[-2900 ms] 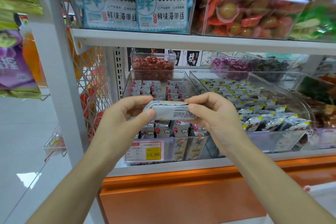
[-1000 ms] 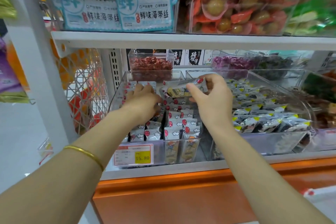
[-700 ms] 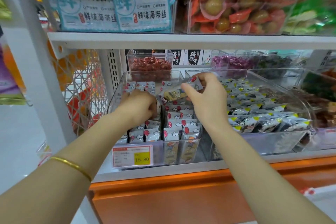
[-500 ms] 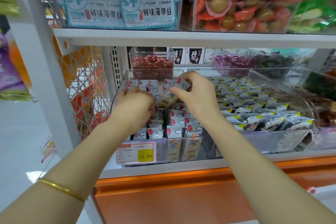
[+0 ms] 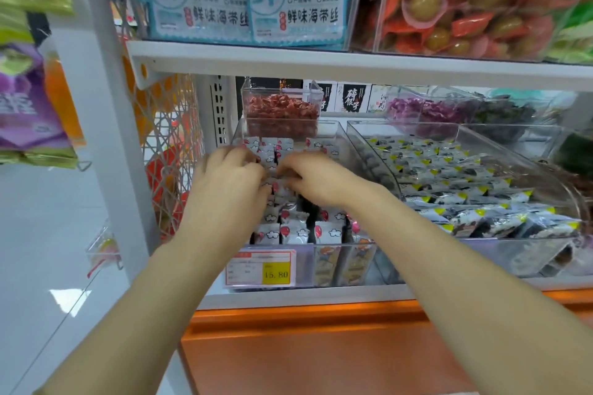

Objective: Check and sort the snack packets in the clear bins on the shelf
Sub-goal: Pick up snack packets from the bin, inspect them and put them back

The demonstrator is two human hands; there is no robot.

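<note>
The left hand and right hand meet over the far rows of small white snack packets in the left clear bin on the shelf. Their fingers are bent down among the packets, but blur hides whether either pinches one, so I cannot tell. The packets look like light, soft, slippery film pillows standing on edge inside hard, smooth plastic walls, so each is probably best pinched at its sealed top edge.
</note>
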